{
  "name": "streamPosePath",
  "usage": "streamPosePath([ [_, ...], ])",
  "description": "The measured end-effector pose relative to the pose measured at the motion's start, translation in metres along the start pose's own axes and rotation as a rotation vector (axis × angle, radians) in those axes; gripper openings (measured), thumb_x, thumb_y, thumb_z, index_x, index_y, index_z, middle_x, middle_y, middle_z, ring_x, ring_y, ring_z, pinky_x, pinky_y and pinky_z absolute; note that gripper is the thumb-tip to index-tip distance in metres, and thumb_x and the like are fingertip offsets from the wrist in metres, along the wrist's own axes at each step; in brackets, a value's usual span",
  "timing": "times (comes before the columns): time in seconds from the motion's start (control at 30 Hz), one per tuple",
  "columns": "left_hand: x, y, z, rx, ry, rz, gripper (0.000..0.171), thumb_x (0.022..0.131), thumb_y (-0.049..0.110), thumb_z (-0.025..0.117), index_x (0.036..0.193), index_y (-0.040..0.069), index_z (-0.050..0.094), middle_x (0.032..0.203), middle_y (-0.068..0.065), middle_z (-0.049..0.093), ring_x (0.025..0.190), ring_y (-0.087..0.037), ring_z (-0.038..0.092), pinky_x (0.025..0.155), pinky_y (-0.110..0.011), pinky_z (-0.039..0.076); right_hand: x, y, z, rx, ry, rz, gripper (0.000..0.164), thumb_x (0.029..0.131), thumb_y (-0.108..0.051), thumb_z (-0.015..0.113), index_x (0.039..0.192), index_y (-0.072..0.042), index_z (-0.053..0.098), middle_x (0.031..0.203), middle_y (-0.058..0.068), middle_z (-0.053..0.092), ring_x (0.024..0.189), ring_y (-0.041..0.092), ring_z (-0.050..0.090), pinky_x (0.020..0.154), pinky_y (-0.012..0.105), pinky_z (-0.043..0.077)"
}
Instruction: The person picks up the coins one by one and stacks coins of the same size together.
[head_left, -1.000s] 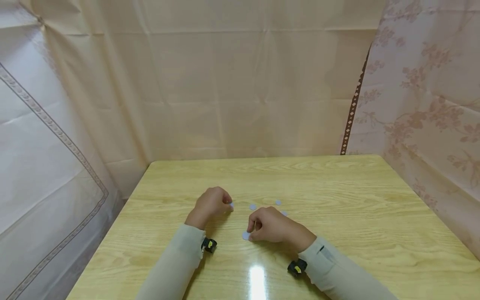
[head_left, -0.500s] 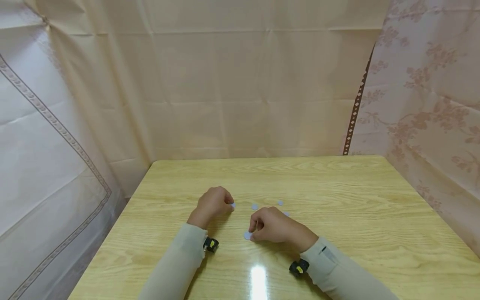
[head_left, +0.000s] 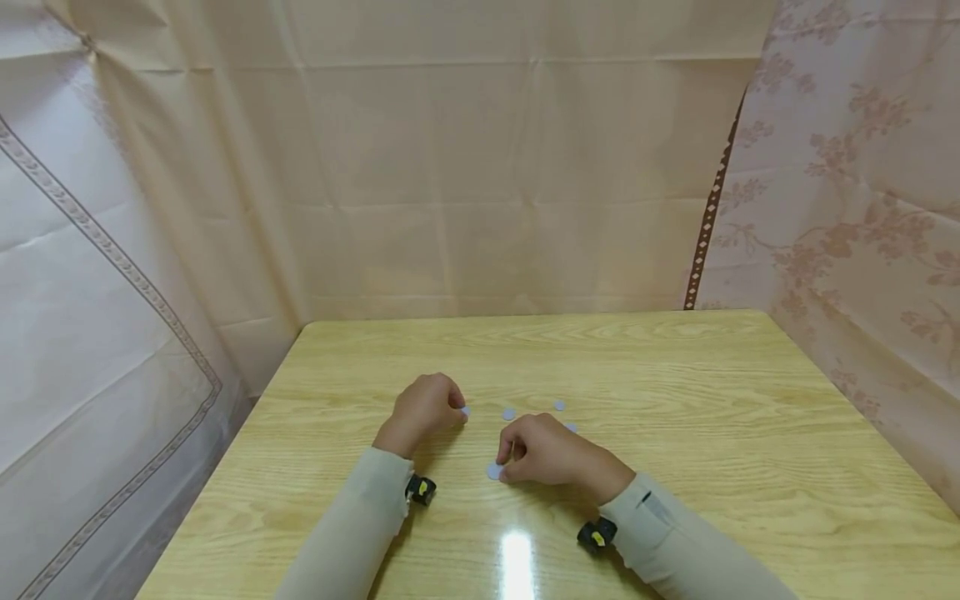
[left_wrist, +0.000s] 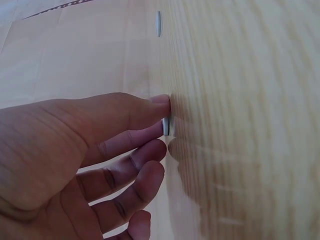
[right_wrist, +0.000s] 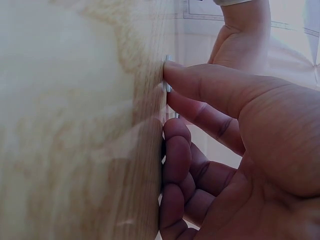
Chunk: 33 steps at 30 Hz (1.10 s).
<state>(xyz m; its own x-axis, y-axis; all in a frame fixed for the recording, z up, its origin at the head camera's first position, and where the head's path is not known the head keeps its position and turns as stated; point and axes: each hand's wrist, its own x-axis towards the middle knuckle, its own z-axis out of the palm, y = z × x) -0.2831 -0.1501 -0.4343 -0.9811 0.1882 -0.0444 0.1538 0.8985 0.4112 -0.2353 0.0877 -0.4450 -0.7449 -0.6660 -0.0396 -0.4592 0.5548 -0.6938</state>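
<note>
Both hands are low over the wooden table (head_left: 337, 367). My left hand (head_left: 423, 408) pinches a small flat white disc (head_left: 466, 412) between thumb and forefinger at table level. In the left wrist view the disc's edge (left_wrist: 166, 127) shows just below the thumb tip, while the other fingers curl loosely. Nearer and to the right, my right hand (head_left: 543, 450) has thumb and forefinger on the edges of a second white disc (head_left: 493, 472), which lies flat. The right wrist view shows that disc's thin edge (right_wrist: 168, 88) by the thumb, partly covered.
Beyond the right hand lie more white discs: one to the left (head_left: 509, 414), one farther back (head_left: 559, 406), and one partly hidden behind the knuckles (head_left: 572, 427). Beige curtains (head_left: 487, 183) hang behind the table. A light reflection falls near the front.
The camera shifts slightly. Both hands and the discs otherwise keep their places.
</note>
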Motion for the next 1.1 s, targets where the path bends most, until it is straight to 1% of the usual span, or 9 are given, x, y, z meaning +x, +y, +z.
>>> streamPosePath([
  [0.17, 0.001, -0.001, 0.000, 0.003, 0.001, 0.007, 0.012, 0.084, 0.027, 0.087, 0.088, 0.020, 0.078, 0.093, 0.006, 0.074, 0.084, -0.015, 0.065, 0.077, -0.040, 0.056, 0.000, 0.000, 0.000, -0.011, 0.002, 0.003, 0.011, 0.086, -0.018, 0.084, 0.087, -0.020, 0.074, 0.069, -0.006, 0.065, 0.059, 0.007, 0.053, 0.055, 0.023, 0.045],
  [0.43, -0.001, 0.001, -0.004, -0.034, 0.003, -0.010, 0.012, 0.086, 0.028, 0.085, 0.088, 0.019, 0.077, 0.092, 0.005, 0.073, 0.081, -0.015, 0.064, 0.073, -0.037, 0.055, 0.000, -0.001, -0.001, -0.013, 0.001, 0.005, 0.010, 0.086, -0.018, 0.084, 0.087, -0.020, 0.074, 0.070, -0.006, 0.065, 0.059, 0.007, 0.054, 0.055, 0.024, 0.045],
  [0.6, -0.002, 0.001, -0.006, -0.046, 0.003, 0.001, 0.013, 0.086, 0.028, 0.084, 0.089, 0.017, 0.077, 0.091, 0.005, 0.072, 0.079, -0.015, 0.063, 0.070, -0.035, 0.054, 0.000, -0.001, -0.001, -0.005, -0.003, 0.000, 0.010, 0.087, -0.017, 0.084, 0.087, -0.019, 0.074, 0.069, -0.006, 0.065, 0.059, 0.007, 0.053, 0.055, 0.023, 0.045],
  [0.87, -0.002, 0.004, -0.011, -0.058, 0.040, 0.021, 0.015, 0.084, 0.029, 0.083, 0.091, 0.017, 0.078, 0.099, 0.002, 0.072, 0.085, -0.017, 0.064, 0.074, -0.037, 0.056, 0.000, -0.003, -0.002, 0.006, -0.007, 0.002, 0.009, 0.087, -0.016, 0.083, 0.088, -0.018, 0.074, 0.069, -0.005, 0.065, 0.058, 0.007, 0.052, 0.055, 0.023, 0.045],
  [1.1, 0.000, 0.007, -0.011, -0.042, 0.057, 0.046, 0.014, 0.084, 0.029, 0.081, 0.092, 0.018, 0.079, 0.101, 0.001, 0.072, 0.087, -0.017, 0.064, 0.074, -0.037, 0.056, 0.002, 0.000, -0.001, 0.001, -0.011, 0.005, 0.010, 0.086, -0.017, 0.084, 0.087, -0.020, 0.074, 0.068, -0.006, 0.063, 0.057, 0.005, 0.050, 0.054, 0.021, 0.043],
])
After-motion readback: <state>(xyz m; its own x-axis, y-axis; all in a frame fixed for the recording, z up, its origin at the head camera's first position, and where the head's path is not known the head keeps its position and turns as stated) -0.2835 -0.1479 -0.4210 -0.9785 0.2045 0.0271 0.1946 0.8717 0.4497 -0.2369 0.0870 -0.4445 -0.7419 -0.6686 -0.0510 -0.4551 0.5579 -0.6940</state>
